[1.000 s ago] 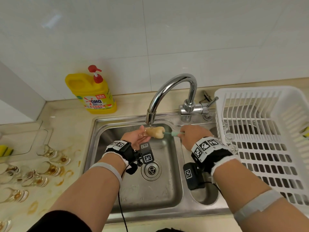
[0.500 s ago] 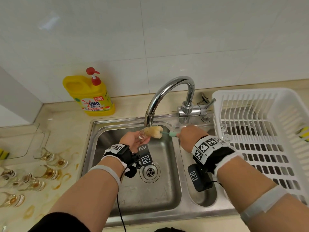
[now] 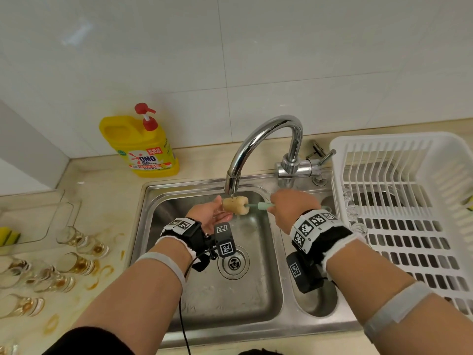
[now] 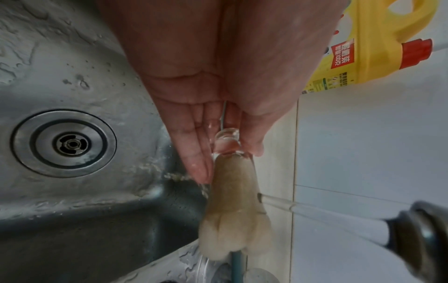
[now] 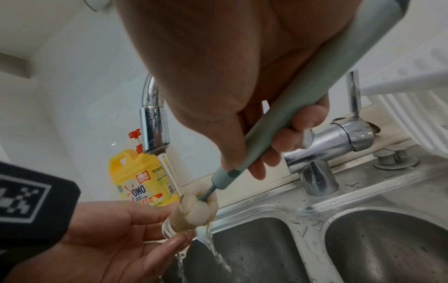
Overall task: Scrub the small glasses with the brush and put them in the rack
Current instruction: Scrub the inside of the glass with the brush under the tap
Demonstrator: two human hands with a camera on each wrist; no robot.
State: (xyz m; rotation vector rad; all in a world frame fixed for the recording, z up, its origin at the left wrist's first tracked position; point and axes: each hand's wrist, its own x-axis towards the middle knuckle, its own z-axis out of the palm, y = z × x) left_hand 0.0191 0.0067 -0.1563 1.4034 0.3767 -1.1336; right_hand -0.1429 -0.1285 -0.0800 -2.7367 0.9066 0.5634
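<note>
Under the running tap, my left hand (image 3: 208, 213) pinches a small clear glass (image 4: 226, 141) between thumb and fingers (image 4: 196, 153); the glass lies sideways with its mouth to the right. The brush's beige sponge head (image 3: 235, 204) is pushed into the glass (image 5: 169, 227), and water pours over it. My right hand (image 3: 289, 208) grips the brush's green handle (image 5: 290, 114). The white rack (image 3: 384, 138) stands at the right, with a couple of clean small glasses (image 3: 353, 211) at its left side. Several stained glasses (image 3: 76, 239) wait on the left counter.
The chrome faucet (image 3: 268, 129) arches over the steel sink (image 3: 230, 298), with its lever (image 3: 327, 156) close behind my right hand. A yellow detergent bottle (image 3: 143, 149) stands at the back left. A small round basin (image 3: 317, 301) lies between sink and rack.
Both hands stay under the tap with the sponge head in the glass; the brush has shifted only slightly. The head view has tilted a little.
</note>
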